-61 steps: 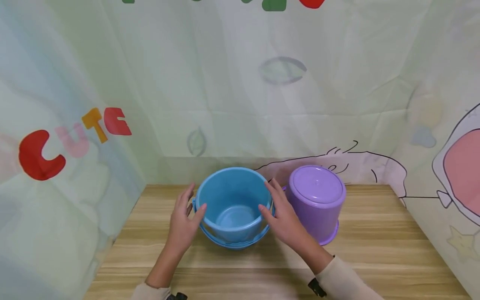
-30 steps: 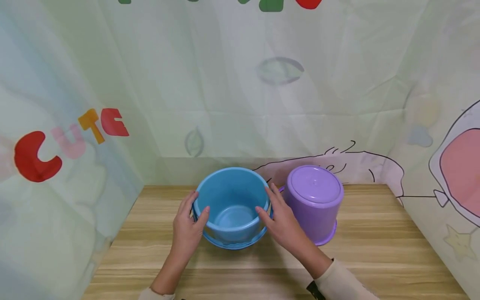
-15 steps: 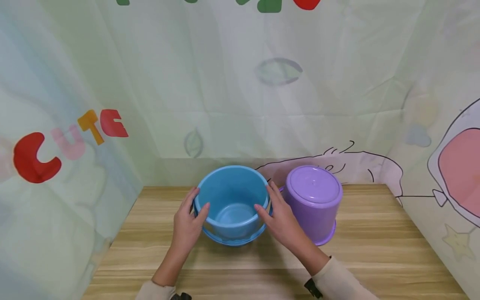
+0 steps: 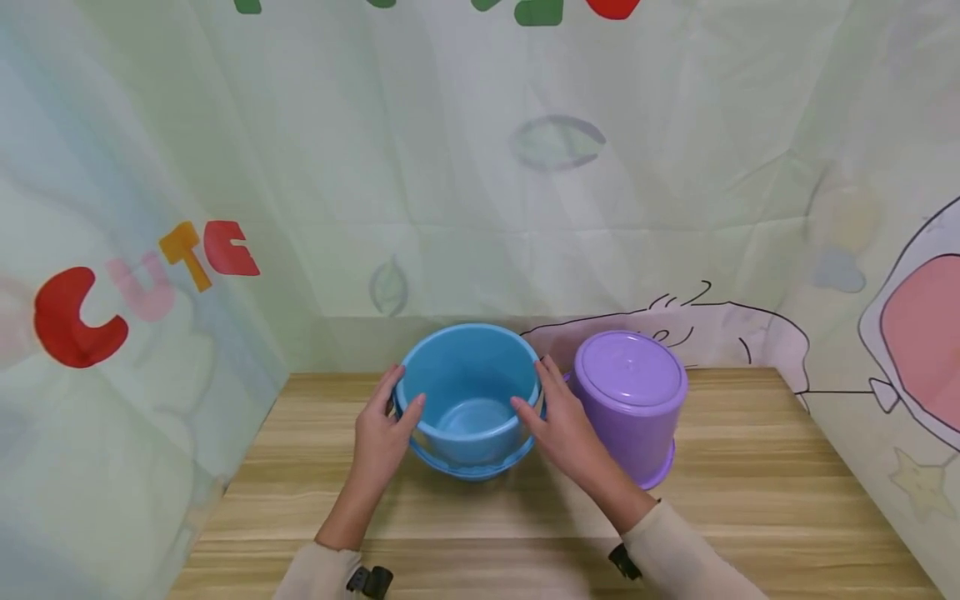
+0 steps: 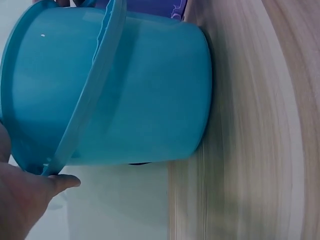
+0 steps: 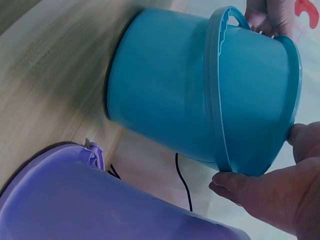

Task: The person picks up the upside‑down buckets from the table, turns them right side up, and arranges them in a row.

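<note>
A blue plastic bucket [image 4: 471, 452] stands upright, mouth up, with nothing visible inside. Its handle [image 5: 82, 112] is folded down around the outer wall. My left hand [image 4: 381, 432] grips the left of the rim, thumb over the edge and fingers outside. On the opposite side my right hand [image 4: 561, 427] holds the rim likewise. In the right wrist view, right fingertips [image 6: 227, 182] lie at the handle's end. The bucket's base is right at the tabletop in both wrist views. Close by on the right is a purple bucket [image 4: 630, 417], upside down, its bottom facing up.
Both buckets are on a wood-grain table [image 4: 480, 550]. A printed cloth backdrop [image 4: 450, 183] rises behind and along both sides of it. The purple bucket sits just beyond my right hand and forearm.
My hands have closed in on the blue bucket's rim and gripped it. The bucket has shifted slightly away toward the backdrop and a little to the right. The purple bucket has stayed put.
</note>
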Demonstrator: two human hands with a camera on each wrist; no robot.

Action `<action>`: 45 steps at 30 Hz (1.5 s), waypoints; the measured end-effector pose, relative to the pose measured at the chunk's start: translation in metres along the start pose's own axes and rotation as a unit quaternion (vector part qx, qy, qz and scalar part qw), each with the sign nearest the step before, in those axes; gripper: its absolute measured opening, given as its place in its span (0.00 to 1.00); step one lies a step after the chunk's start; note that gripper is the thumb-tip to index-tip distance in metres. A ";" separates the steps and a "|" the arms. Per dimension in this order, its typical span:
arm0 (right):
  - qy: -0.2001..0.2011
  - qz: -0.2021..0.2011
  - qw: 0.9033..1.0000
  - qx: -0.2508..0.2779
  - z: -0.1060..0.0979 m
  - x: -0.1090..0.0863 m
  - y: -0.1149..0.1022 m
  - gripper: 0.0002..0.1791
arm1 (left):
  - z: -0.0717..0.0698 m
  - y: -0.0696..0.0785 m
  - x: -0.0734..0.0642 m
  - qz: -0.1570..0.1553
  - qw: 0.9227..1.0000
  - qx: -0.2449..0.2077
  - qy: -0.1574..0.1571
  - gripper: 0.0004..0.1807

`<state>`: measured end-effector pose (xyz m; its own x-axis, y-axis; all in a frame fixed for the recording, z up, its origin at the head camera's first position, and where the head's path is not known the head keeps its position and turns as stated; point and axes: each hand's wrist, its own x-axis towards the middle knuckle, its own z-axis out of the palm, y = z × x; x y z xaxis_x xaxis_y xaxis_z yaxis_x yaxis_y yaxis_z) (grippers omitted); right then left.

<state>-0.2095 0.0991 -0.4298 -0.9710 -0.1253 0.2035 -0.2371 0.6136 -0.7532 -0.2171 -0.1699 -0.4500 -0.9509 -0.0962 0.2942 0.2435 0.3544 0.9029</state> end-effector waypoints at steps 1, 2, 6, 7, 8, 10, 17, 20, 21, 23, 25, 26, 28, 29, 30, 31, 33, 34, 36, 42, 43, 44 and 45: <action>0.001 0.001 1.000 0.001 0.000 0.001 0.000 0.43 | 0.000 0.000 0.002 -0.002 1.000 0.002 -0.003 0.33; 0.001 0.001 1.000 0.000 0.000 0.003 0.001 0.43 | 0.000 -0.001 0.003 -0.005 1.000 0.004 -0.006 0.33; -0.004 0.004 1.000 0.003 -0.001 0.007 0.002 0.43 | 0.000 -0.001 0.008 -0.009 1.000 0.002 -0.011 0.34; -0.006 0.006 1.000 0.003 -0.001 0.008 0.002 0.43 | 0.000 -0.002 0.010 -0.009 1.000 0.000 -0.013 0.34; -0.008 0.006 1.000 0.003 -0.002 0.009 0.002 0.43 | 0.000 -0.002 0.011 -0.008 1.000 -0.002 -0.015 0.35; -0.011 0.009 1.000 0.004 -0.002 0.011 0.002 0.43 | 0.000 -0.002 0.013 -0.007 1.000 -0.008 -0.019 0.35; -0.022 0.006 1.000 0.002 -0.003 0.017 0.003 0.44 | -0.002 -0.004 0.018 -0.013 0.999 -0.012 -0.031 0.36; -0.022 0.002 1.000 -0.003 -0.004 0.020 0.004 0.44 | -0.002 -0.005 0.021 -0.014 0.999 -0.013 -0.035 0.36; -0.022 0.002 1.000 -0.003 -0.004 0.021 0.004 0.44 | -0.002 -0.006 0.023 -0.014 0.999 -0.013 -0.036 0.36; -0.024 0.003 1.000 -0.002 -0.005 0.023 0.003 0.44 | -0.002 -0.007 0.025 -0.013 0.999 -0.017 -0.035 0.37; -0.026 0.003 1.000 -0.004 -0.006 0.024 0.002 0.44 | -0.002 -0.009 0.026 -0.014 0.999 -0.020 -0.034 0.37; -0.028 0.004 1.000 -0.004 -0.006 0.024 0.002 0.44 | -0.002 -0.009 0.027 -0.014 0.999 -0.022 -0.033 0.37; -0.030 0.006 1.000 -0.004 -0.007 0.025 0.001 0.44 | -0.002 -0.010 0.028 -0.016 0.999 -0.026 -0.033 0.37; -0.032 0.006 0.999 -0.003 -0.007 0.025 0.000 0.44 | -0.002 -0.010 0.028 -0.017 0.999 -0.027 -0.033 0.37; -0.033 0.007 0.999 -0.001 -0.007 0.025 0.000 0.44 | -0.002 -0.010 0.028 -0.018 0.999 -0.028 -0.033 0.37; -0.035 0.007 0.999 0.000 -0.008 0.025 -0.001 0.45 | -0.002 -0.010 0.028 -0.018 0.999 -0.029 -0.034 0.37; -0.037 0.006 0.999 0.003 -0.009 0.025 -0.002 0.45 | -0.003 -0.010 0.028 -0.018 0.999 -0.031 -0.034 0.37; -0.038 0.006 0.999 0.005 -0.009 0.025 -0.002 0.45 | -0.003 -0.010 0.028 -0.018 0.999 -0.032 -0.034 0.37; -0.041 0.007 0.999 0.007 -0.009 0.025 -0.002 0.45 | -0.003 -0.010 0.028 -0.018 0.999 -0.034 -0.035 0.37; -0.037 0.010 0.999 0.010 -0.009 0.025 -0.003 0.45 | -0.003 -0.010 0.030 -0.019 0.999 -0.029 -0.037 0.37; -0.037 0.010 0.999 0.010 -0.009 0.025 -0.003 0.45 | -0.003 -0.010 0.030 -0.020 0.999 -0.028 -0.037 0.38; -0.036 0.010 0.999 0.010 -0.008 0.026 -0.003 0.45 | -0.003 -0.010 0.030 -0.020 0.999 -0.027 -0.037 0.38; -0.036 0.010 0.999 0.010 -0.008 0.026 -0.003 0.45 | -0.003 -0.010 0.030 -0.021 0.999 -0.027 -0.038 0.38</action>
<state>-0.2335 0.1006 -0.4173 -0.9750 -0.1695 0.1441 -0.2181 0.6007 -0.7691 -0.2479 -0.1796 -0.4494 -0.9716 -0.0385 0.2335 0.2116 0.3006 0.9300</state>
